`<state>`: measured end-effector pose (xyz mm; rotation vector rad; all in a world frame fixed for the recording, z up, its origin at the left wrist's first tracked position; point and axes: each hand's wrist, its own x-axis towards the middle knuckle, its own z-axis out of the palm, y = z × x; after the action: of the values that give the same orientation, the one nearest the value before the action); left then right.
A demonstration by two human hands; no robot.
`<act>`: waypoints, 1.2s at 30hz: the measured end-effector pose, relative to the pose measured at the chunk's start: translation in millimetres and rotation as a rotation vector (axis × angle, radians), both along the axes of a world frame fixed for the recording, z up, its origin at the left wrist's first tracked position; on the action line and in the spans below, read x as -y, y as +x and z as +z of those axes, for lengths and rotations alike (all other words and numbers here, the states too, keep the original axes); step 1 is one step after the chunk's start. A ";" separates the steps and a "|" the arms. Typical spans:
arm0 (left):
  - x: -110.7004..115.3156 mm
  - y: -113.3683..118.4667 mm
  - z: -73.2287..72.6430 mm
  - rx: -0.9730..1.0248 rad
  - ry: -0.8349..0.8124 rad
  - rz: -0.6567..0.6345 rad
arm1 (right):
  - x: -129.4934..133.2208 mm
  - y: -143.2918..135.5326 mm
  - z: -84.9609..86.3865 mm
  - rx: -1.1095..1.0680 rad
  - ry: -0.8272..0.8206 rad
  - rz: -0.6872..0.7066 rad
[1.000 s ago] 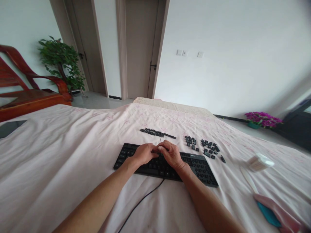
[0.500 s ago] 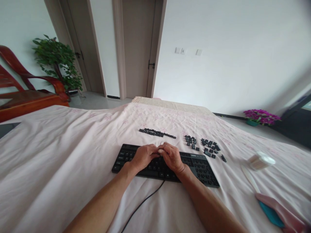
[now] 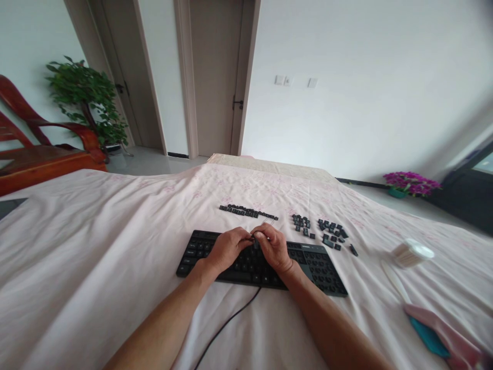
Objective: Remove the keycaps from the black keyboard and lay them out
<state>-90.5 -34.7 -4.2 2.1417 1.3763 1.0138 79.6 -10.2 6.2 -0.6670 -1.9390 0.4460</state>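
A black keyboard (image 3: 239,276) lies on the pink-white cloth, and its right-hand blocks show bare sockets without keycaps. Over its middle my left hand (image 3: 230,247) is closed, fingertips pinched on something small that I cannot make out. Touching it from the right, my right hand (image 3: 272,247) is closed too, with a thin wire tool (image 3: 269,221) sticking out beyond its fingers. Loose black keycaps (image 3: 246,211) stand in rows behind the keyboard, and more keycaps (image 3: 301,223) sit in groups to the right.
At the right stand a clear tub of cotton swabs (image 3: 412,253) and a brush with a white handle (image 3: 395,281), beside a pink and teal cloth (image 3: 431,331). The keyboard cable (image 3: 227,324) runs toward me. A wooden chair (image 3: 50,159) is at the far left.
The fingertips have shifted slightly, and the wire tool's end now points further right and forward. The view has moved a little.
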 end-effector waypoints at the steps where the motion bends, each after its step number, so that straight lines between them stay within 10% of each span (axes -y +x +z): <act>1: -0.7 -0.4 0.1 0.006 -0.005 -0.004 | -0.3 -0.2 0.0 0.002 -0.005 0.001; 20: -5.3 -0.4 -6.2 0.228 -0.107 0.041 | 4.8 -1.1 3.9 0.036 0.126 -0.018; 29: -6.3 -3.6 -6.0 0.477 -0.123 0.088 | 6.1 -6.1 8.3 0.342 0.043 -0.333; 36: -6.9 -3.4 -8.8 0.444 -0.098 0.062 | 1.3 -8.9 2.1 0.457 -0.033 -0.320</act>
<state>-93.9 -27.8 -13.0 1.6782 1.2474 1.3189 70.7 -11.5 8.3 -1.1573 -2.1941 0.1297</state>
